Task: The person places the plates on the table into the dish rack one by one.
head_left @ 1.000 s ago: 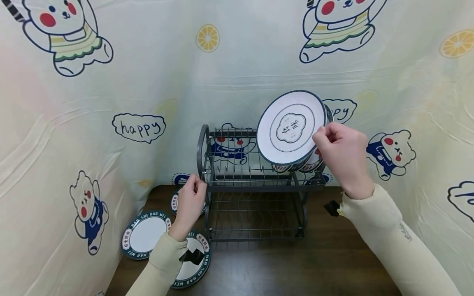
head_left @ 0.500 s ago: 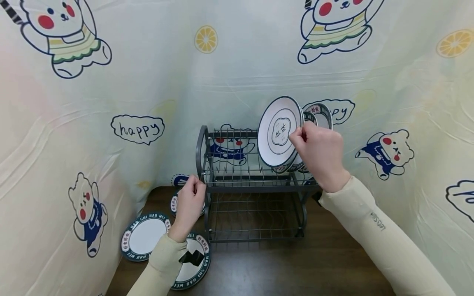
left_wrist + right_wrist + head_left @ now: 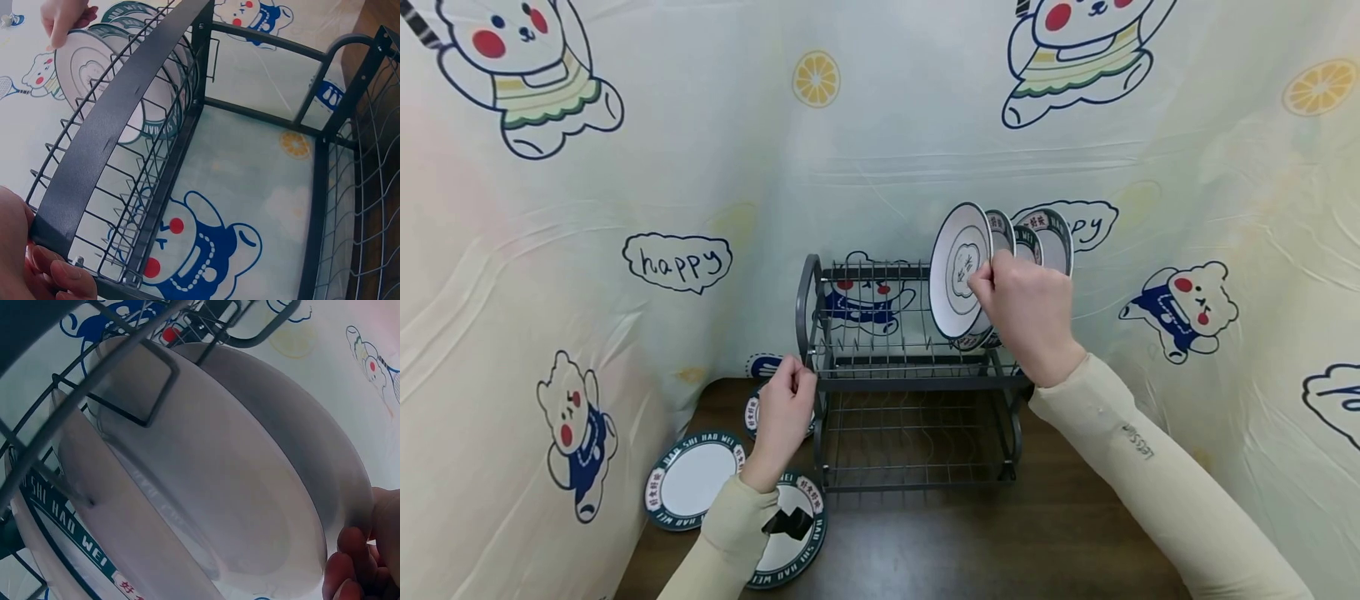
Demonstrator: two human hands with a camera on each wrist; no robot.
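My right hand [image 3: 1028, 312] pinches a white, round, dark-rimmed plate [image 3: 957, 271].
It stands nearly upright, left of my grip, at the upper tier of a dark-grey metal wire rack [image 3: 917, 384]; my left hand [image 3: 784, 417], farther off, holds the rack's left end.

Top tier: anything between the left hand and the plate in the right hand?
No dishes, just a bare stretch of the wire rack between left hand and plate, which the right hand holds. Shows in head and left wrist views.
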